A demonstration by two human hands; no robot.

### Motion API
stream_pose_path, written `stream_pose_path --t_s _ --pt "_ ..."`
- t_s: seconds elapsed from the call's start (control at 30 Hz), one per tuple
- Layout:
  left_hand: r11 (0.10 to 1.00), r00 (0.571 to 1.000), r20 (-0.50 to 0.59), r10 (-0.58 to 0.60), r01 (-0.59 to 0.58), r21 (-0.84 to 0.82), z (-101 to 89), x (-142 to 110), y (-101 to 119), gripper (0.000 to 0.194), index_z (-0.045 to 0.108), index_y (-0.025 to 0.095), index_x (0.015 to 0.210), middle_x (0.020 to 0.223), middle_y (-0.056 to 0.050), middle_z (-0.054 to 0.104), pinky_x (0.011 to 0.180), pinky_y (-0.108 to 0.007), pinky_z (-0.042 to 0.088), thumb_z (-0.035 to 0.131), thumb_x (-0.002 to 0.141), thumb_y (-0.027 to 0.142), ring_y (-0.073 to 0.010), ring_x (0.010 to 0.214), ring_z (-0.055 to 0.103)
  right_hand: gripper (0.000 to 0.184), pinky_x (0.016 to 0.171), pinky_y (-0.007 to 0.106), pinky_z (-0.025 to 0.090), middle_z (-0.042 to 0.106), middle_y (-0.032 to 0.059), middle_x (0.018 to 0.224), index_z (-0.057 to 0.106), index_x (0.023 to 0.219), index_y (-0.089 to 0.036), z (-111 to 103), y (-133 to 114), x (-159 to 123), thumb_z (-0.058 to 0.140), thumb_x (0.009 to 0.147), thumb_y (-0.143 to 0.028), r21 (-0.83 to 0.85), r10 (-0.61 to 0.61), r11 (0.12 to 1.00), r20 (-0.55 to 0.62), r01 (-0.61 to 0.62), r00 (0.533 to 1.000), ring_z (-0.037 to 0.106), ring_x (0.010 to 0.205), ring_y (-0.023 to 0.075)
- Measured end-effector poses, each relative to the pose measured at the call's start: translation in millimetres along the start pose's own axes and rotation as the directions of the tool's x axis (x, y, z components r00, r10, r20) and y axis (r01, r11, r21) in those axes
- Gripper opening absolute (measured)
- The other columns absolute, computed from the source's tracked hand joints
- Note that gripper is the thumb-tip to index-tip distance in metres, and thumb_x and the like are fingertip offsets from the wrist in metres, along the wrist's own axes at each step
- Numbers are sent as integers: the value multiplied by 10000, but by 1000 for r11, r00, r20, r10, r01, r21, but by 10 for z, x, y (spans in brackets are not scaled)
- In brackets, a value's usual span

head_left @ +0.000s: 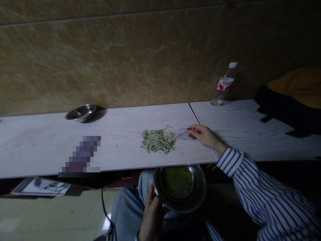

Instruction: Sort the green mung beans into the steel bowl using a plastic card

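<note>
My left hand (pixel 152 214) grips the rim of a metal bowl (pixel 200 197), held tilted under the table's front edge, above my lap. Small green beans (pixel 177 178) lie inside it. On the table, a patch of white grains mixed with green beans (pixel 158 140) is spread out. Just right of that patch, my right hand (pixel 202 134) is closed in a pinch on a thin see-through piece (pixel 182 133), which looks like plastic. Its near end reaches the edge of the patch; its exact kind cannot be made out.
A second metal bowl (pixel 82 113) stands at the back left. The table (pixel 125 124) also bears a blurred-out flat object (pixel 81 155), a plastic bottle (pixel 223 85) by the wall, and dark and orange cloth (pixel 291 93) at the right. A cable (pixel 104 204) hangs below.
</note>
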State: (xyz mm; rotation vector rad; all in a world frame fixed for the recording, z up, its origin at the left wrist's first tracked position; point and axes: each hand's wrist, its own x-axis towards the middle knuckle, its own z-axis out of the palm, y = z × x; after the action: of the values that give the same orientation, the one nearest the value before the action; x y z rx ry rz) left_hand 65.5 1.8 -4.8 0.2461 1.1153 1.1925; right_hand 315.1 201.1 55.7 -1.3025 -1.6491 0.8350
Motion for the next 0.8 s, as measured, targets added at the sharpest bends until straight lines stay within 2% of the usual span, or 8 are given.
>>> stream_pose_path --t_s 0.13,0.37,0.5,0.63,0.8 --pt "1000 1000 28 3 -2 -24 2 -2 4 804 418 222 1504 1226 -139 676 896 -429 512 704 753 259 -283 1004 631 220 629 292 568 740 48 721 735 923 -157 -33 -5 -55 663 792 -319 45 24 999 65 -27 998 683 644 159" --pt "999 1000 7 21 -21 -32 -31 -9 -12 780 460 208 1478 1213 -145 681 841 -417 538 735 751 270 -308 1032 643 257 609 287 552 733 52 735 741 906 -154 -20 -34 -98 659 772 -357 27 -13 1000 21 12 1000 666 630 157" --pt "999 1000 1 19 -19 -28 -40 -20 -6 759 488 186 1449 1274 -156 660 874 -422 528 741 741 292 -330 1125 610 294 627 302 558 735 62 760 739 927 -151 -11 -51 -125 648 781 -389 19 -35 999 44 35 998 670 646 164" --pt "1000 1000 4 16 -16 -24 -60 -40 5 783 481 218 1461 1338 -155 628 928 -451 510 740 730 327 -358 1217 568 311 648 322 576 750 83 821 746 925 -161 -13 -47 -135 671 778 -425 6 -22 1000 66 22 998 683 673 175" --pt "999 999 23 26 -25 -37 -102 -9 -15 785 471 195 1448 1338 -182 607 957 -510 487 744 724 328 -374 1165 585 327 682 348 594 749 83 818 752 940 -163 -29 -49 -157 677 787 -443 2 -23 1000 105 23 994 694 692 187"
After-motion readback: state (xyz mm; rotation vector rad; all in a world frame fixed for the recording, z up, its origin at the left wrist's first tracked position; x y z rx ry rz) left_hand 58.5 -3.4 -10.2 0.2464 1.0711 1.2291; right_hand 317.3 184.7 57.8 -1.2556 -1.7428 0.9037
